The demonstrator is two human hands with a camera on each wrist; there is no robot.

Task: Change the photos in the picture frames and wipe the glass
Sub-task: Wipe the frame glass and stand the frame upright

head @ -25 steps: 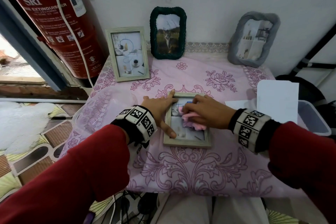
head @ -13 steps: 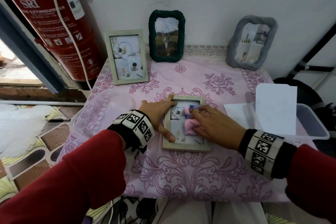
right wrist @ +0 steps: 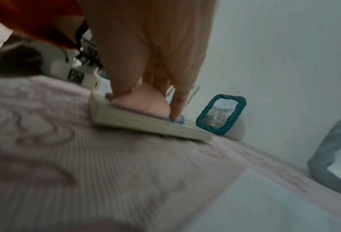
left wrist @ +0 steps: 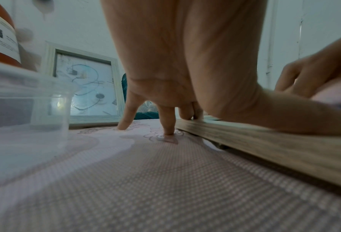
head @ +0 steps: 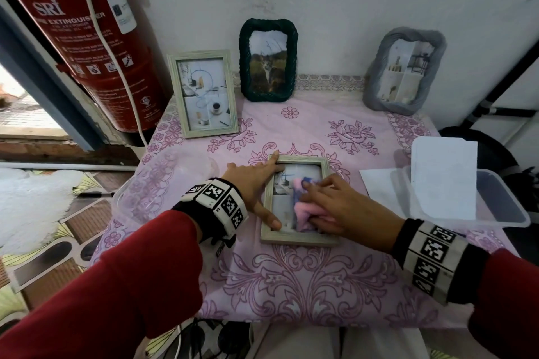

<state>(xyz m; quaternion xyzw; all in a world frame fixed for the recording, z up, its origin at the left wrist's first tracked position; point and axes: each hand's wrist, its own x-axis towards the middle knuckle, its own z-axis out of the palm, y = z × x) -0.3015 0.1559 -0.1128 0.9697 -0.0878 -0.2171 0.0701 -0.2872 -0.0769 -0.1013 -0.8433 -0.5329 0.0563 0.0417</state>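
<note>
A pale wooden picture frame (head: 297, 237) lies flat, glass up, in the middle of the pink tablecloth (head: 291, 285). My left hand (head: 256, 183) lies spread along the frame's left rail (left wrist: 264, 141), thumb on the near corner and forefinger at the far corner, pinning it down. My right hand (head: 335, 207) presses a pink and blue cloth (head: 304, 210) onto the glass with fairly straight fingers (right wrist: 177, 106). In the right wrist view the cloth (right wrist: 143, 102) is bunched under the palm on the frame (right wrist: 145, 124). Much of the photo is hidden under hand and cloth.
Three frames lean at the wall: a pale wooden one (head: 204, 93), a dark green woven one (head: 268, 60) and a grey one (head: 405, 70). A clear tub (head: 495, 201) with white paper (head: 443, 178) sits at the right, a clear lid (head: 163, 181) at the left, beside a red extinguisher (head: 84, 35).
The right hand has slid the cloth over the glass, from the upper part down toward the near right corner. The left hand and the frame have stayed put.
</note>
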